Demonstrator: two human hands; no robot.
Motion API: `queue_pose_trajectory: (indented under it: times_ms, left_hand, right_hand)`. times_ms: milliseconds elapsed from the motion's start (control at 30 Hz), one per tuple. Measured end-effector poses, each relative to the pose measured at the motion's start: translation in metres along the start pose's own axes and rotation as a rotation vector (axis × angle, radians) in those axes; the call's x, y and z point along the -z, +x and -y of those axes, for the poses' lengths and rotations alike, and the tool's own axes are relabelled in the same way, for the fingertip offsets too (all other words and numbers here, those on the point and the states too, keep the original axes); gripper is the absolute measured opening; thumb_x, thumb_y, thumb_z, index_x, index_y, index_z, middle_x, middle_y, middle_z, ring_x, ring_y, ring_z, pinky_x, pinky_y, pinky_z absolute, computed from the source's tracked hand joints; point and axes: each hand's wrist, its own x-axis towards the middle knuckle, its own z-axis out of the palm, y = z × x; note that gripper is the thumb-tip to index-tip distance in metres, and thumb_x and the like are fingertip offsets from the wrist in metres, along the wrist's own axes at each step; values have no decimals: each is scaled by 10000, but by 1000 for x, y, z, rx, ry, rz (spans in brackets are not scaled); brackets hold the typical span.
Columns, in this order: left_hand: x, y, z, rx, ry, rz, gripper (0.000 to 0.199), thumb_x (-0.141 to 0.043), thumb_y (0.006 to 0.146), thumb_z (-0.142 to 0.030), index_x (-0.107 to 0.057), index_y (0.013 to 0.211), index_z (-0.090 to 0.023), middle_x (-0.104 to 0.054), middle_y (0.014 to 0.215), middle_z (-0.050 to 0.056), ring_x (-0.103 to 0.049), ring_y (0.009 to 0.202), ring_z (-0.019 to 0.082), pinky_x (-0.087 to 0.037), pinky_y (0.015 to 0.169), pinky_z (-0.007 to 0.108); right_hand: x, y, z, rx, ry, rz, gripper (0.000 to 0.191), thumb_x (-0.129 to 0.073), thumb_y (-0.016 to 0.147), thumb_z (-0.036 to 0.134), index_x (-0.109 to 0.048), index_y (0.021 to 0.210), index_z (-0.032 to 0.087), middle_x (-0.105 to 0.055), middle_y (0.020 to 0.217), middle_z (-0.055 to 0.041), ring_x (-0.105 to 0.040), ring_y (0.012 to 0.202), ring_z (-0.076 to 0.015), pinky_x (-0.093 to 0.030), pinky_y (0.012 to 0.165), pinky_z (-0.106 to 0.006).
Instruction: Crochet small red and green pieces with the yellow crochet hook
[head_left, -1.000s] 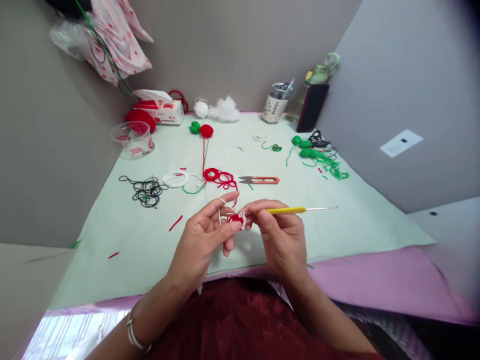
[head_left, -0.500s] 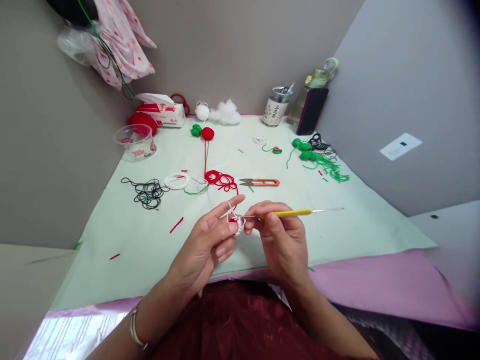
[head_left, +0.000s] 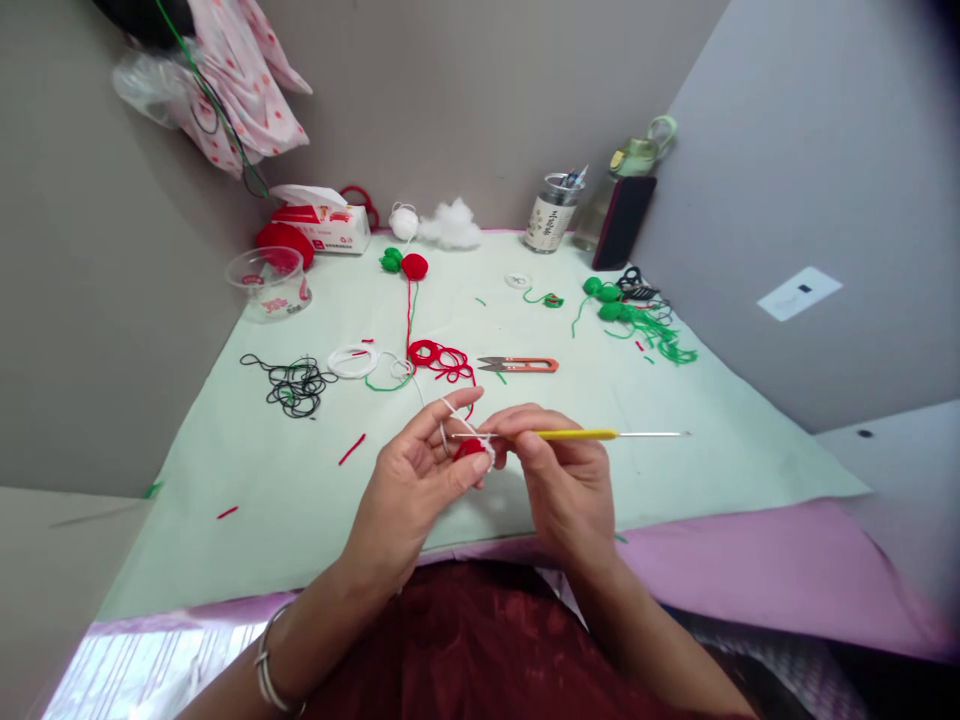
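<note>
"Red-and-white crocheted yarn piece, small and rounded: where exactly is it?"

"Up off the pale green tablecloth, pinched under the thumb of the left hand. That hand is half curled, its index finger stretched out with a thin white yarn strand across it."

"And the right hand?"

"Fingers closed around the slim, yellow-handled metal crochet hook. One end lies at the piece's white edge; from here I can't tell whether it's through a stitch."

"What makes that go well, do you think?"

"Even tension, I'd say: finger raised so the strand is taut yet slides, thumb close to the stitch, hook turned so it doesn't split the yarn."

"I'd mind the loose red yarn coil beyond the hands, too; a snag could tug the work."

"True. At least the orange-handled metal snips beside it lie apart from the hook."
</note>
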Motion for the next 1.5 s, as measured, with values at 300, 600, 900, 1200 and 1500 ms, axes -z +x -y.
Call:
queue_pose_trajectory:
  times_ms: [300,600,900,1200,1500]
  left_hand:
    - [1,-2,-1,31,-51,-50,448,-880,846,-219,-782,1279,-278,-680,928,-29,-671,598,71,-552,610,213]
    - [-2,-2,-7,33,-140,3,301,-856,885,-238,-836,1182,-277,-697,881,-23,-736,734,99,-588,722,195]
    - [3,-4,0,-80,2,-29,295,-814,928,-241,-818,1213,-319,-677,905,-49,-752,738,77,-587,709,155]
    - [2,-4,6,-173,98,-127,379,-845,887,-204,-791,1245,-316,-682,892,-58,-716,694,61,-595,719,158]
    - [0,-4,-5,210,-273,18,448,-886,832,-244,-799,1264,-163,-555,612,-67,-476,497,36,-436,491,125]
  right_hand:
    - [-3,2,1,-96,81,-99,158,-767,966,391,-820,936,246,-790,869,-28,-680,691,-145,-578,664,-287]
    - [-4,8,8,-155,203,-79,214,-731,983,435,-736,906,235,-795,822,-19,-658,596,-128,-587,609,-264]
    - [4,-3,12,184,-161,13,192,-590,1081,260,-781,1074,247,-793,979,-43,-726,785,-160,-606,726,-314]
    - [1,-9,12,644,-690,133,272,-539,1075,154,-705,1275,231,-818,1077,-112,-800,961,-220,-671,736,-348]
    - [3,-14,7,613,-791,37,344,-661,1002,101,-760,1267,296,-787,1098,-64,-750,981,-213,-646,818,-351]
